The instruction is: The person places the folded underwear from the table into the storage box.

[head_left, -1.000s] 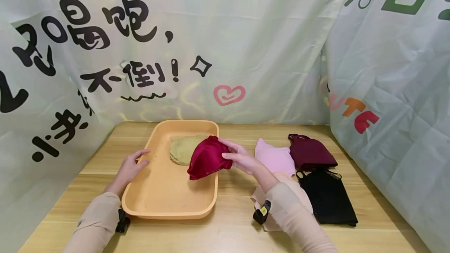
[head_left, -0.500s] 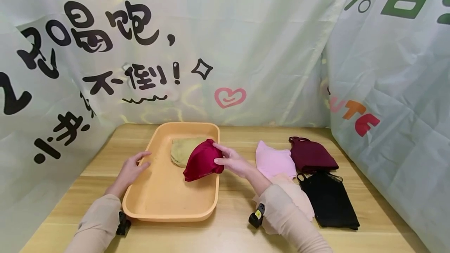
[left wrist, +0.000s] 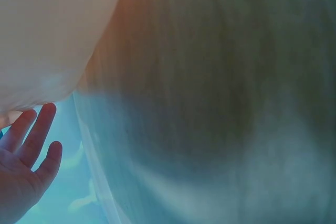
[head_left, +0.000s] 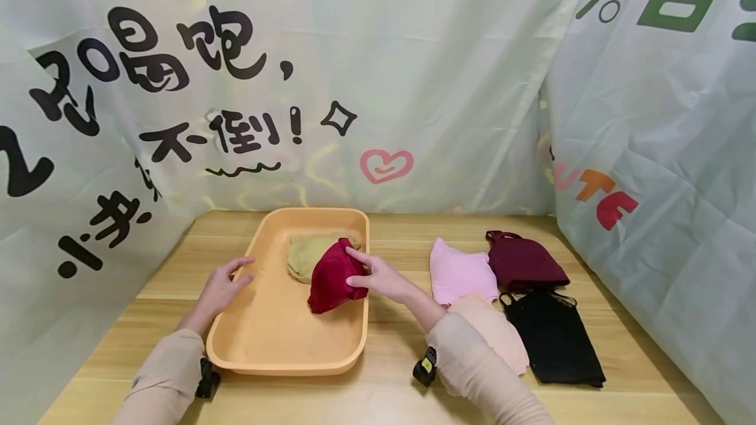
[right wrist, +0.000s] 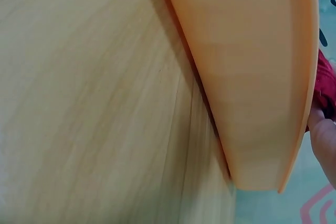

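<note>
My right hand (head_left: 385, 278) pinches a folded, dome-shaped red satin bra (head_left: 331, 279) between thumb and fingers, inside the right side of an orange plastic tray (head_left: 277, 356). Partly behind the bra, a folded olive-yellow cloth (head_left: 302, 260) lies on the tray floor. At the tray's left rim my left hand (head_left: 221, 288) rests with relaxed, spread fingers. The left wrist view shows the fingertips of that hand (left wrist: 23, 166) right at the tray's edge. Only part of the right hand (right wrist: 324, 142) and the red bra (right wrist: 326, 85) appears past the tray wall in the right wrist view.
Right of the tray, a pink folded garment (head_left: 463, 271), a maroon one with a strap (head_left: 525, 261), a black strappy top (head_left: 555, 340) and a pale peach garment (head_left: 493, 333) lie on the wooden table (head_left: 390, 379). Printed curtains (head_left: 461, 117) surround the table.
My right hand has moved left and lowered the red bra farther into the tray. The left hand stays at the left rim.
</note>
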Demonstrator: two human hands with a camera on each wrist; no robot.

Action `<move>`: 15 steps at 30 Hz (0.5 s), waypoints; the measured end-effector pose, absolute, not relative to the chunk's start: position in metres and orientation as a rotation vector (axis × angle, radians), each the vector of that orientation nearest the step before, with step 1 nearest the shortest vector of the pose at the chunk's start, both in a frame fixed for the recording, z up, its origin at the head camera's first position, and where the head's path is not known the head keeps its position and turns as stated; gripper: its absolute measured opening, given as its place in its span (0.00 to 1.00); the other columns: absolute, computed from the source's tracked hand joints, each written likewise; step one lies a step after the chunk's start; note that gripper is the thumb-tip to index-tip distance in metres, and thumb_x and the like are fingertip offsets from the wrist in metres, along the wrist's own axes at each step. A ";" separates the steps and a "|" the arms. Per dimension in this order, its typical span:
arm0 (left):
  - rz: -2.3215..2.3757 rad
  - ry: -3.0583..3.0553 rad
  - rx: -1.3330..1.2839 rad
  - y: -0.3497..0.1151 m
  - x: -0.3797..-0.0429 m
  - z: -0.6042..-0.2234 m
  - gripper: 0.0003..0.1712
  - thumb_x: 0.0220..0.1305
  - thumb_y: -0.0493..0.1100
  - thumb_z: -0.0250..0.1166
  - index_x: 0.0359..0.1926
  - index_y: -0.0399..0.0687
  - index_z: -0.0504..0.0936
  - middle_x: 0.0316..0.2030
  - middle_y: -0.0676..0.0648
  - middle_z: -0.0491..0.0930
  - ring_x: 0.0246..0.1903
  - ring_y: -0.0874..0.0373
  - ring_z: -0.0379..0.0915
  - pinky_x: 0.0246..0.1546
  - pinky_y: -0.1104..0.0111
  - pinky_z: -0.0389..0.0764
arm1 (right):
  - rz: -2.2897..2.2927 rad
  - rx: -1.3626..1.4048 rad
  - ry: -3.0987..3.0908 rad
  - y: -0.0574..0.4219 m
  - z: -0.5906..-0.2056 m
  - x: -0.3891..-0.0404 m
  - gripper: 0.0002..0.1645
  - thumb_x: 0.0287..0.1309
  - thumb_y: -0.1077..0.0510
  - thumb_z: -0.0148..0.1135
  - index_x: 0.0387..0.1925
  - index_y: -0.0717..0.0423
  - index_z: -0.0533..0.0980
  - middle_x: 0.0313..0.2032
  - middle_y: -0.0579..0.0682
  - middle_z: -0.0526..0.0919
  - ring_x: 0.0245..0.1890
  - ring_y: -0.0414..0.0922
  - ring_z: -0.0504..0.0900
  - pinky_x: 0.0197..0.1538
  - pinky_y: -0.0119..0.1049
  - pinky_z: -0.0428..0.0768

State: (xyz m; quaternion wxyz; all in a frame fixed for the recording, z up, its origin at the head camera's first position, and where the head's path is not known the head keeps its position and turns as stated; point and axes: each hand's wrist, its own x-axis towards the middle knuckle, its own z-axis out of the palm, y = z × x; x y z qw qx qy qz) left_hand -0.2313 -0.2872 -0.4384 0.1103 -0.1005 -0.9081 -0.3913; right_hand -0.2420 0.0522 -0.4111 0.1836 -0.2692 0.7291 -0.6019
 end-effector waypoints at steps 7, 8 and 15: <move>-1.175 -2.671 -0.283 -0.289 -0.230 -0.439 0.20 0.61 0.35 0.58 0.53 0.30 0.72 0.52 0.28 0.71 0.49 0.39 0.69 0.37 0.68 0.74 | -1.471 -0.929 2.315 0.047 -0.401 -0.234 0.38 0.55 0.63 0.60 0.66 0.63 0.57 0.57 0.66 0.68 0.45 0.46 0.74 0.48 0.32 0.72; -1.178 -2.668 -0.284 -0.289 -0.230 -0.439 0.20 0.60 0.35 0.58 0.53 0.30 0.72 0.52 0.28 0.71 0.49 0.39 0.69 0.36 0.69 0.74 | -1.430 -0.955 2.356 0.046 -0.402 -0.234 0.37 0.55 0.63 0.61 0.65 0.64 0.58 0.57 0.66 0.69 0.45 0.46 0.74 0.48 0.32 0.72; -1.181 -2.655 -0.287 -0.288 -0.232 -0.439 0.19 0.60 0.34 0.58 0.52 0.29 0.73 0.52 0.27 0.71 0.49 0.39 0.69 0.36 0.72 0.73 | -1.202 -1.018 2.559 0.037 -0.404 -0.232 0.36 0.52 0.59 0.64 0.62 0.62 0.64 0.51 0.62 0.76 0.41 0.41 0.76 0.44 0.28 0.73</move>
